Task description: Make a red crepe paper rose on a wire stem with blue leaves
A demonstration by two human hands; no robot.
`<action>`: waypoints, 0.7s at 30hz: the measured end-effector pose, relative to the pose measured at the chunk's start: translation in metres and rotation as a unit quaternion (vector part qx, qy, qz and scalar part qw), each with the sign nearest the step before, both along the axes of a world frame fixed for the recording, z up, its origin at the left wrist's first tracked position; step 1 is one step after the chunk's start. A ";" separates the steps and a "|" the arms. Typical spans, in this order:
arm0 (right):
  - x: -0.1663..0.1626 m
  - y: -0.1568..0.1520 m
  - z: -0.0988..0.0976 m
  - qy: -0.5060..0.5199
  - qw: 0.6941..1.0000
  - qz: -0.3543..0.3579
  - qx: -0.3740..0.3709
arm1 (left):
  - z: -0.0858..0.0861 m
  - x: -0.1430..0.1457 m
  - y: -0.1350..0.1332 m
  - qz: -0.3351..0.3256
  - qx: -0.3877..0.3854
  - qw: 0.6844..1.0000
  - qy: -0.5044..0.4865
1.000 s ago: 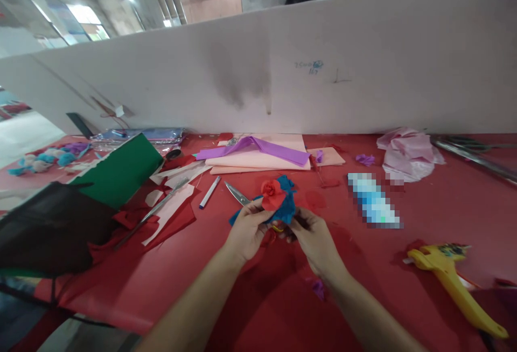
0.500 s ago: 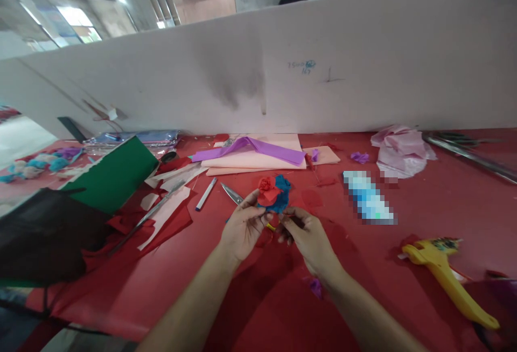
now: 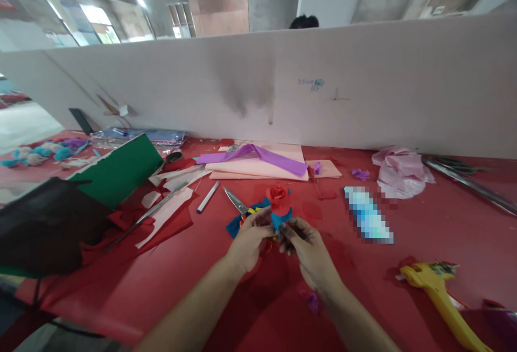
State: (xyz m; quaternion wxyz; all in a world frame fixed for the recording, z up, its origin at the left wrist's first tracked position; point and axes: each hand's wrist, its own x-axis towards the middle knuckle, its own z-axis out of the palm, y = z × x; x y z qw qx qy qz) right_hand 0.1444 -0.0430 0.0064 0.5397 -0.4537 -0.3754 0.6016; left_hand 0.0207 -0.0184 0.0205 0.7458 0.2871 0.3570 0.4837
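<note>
Both of my hands meet at the middle of the red table, pinched round the base of a small paper flower with a red rolled bloom and blue crepe paper wrapped under it. My left hand grips it from the left and my right hand from the right. A tail of blue paper hangs to the left of my left hand. Scissors lie on the table just behind the flower.
Pink sheets with a purple strip lie behind. Green paper and black cloth are at left, with red and white scraps. A yellow glue gun is at right, crumpled pink tissue beyond. A white partition backs the table.
The flower has been turned upright, its red bloom now on top of the blue wrap. My hands have closed in tighter round its base, a little lower in view.
</note>
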 end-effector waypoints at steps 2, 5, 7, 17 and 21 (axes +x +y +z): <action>0.000 0.000 -0.001 0.009 1.000 0.004 -0.002 | 0.002 0.001 -0.001 -0.023 0.001 1.000 0.008; 0.000 0.001 -0.002 0.023 1.000 0.000 -0.012 | 0.004 -0.001 -0.003 -0.092 0.011 0.996 -0.006; -0.001 0.001 -0.002 0.031 0.999 -0.008 -0.017 | 0.003 -0.002 -0.005 -0.117 0.000 0.993 0.002; 0.000 -0.002 0.007 -0.009 1.000 -0.020 0.014 | -0.008 0.008 -0.010 -0.085 0.011 0.995 -0.050; 0.001 -0.002 0.009 -0.027 0.999 -0.027 0.010 | -0.004 0.010 -0.011 -0.058 0.027 0.998 -0.028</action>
